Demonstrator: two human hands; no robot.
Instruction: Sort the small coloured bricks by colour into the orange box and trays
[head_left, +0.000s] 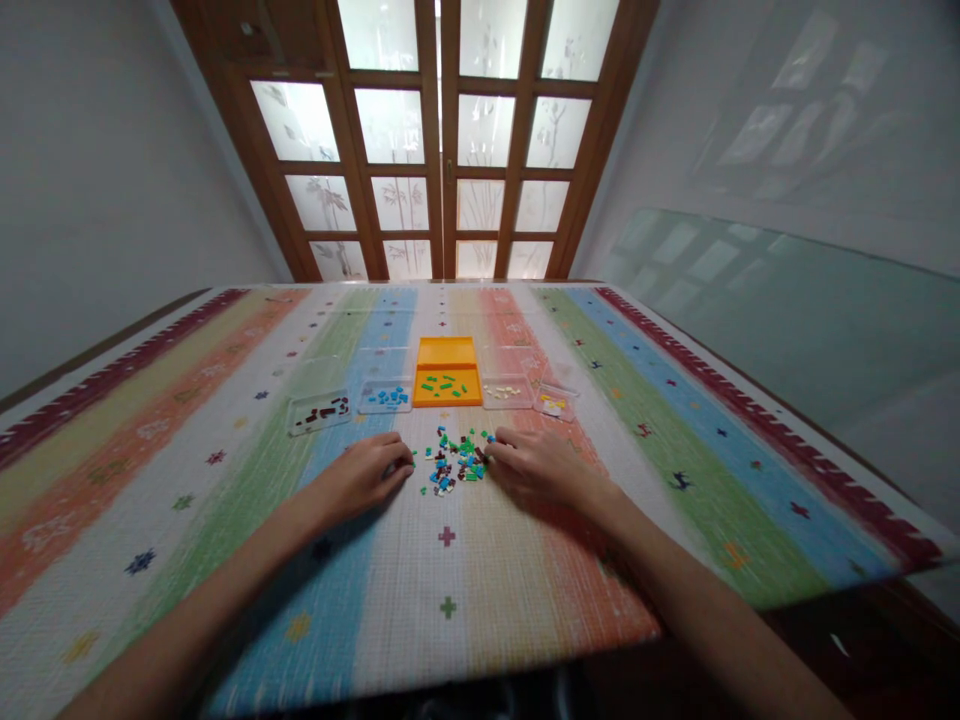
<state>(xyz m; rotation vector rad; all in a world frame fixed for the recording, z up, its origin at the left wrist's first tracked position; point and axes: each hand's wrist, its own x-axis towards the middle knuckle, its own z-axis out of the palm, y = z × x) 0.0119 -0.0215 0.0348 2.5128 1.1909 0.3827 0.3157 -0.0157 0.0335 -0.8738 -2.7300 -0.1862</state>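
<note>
Head view. The mixed pile of small bricks lies mid-desk on the striped mat, between my hands. The left hand rests palm down, fingers curled against the pile's left edge. The right hand touches its right edge, fingertips drawn together (pinching a piece? cannot tell, same for the left). Just beyond is a row of trays, one colour each, probably set there for easy reach: dark-piece tray, blue-piece tray, orange tray with green, pale-piece tray, yellow-piece tray. Single bricks are too small to make out. Forearms are cut off at the near edge.
</note>
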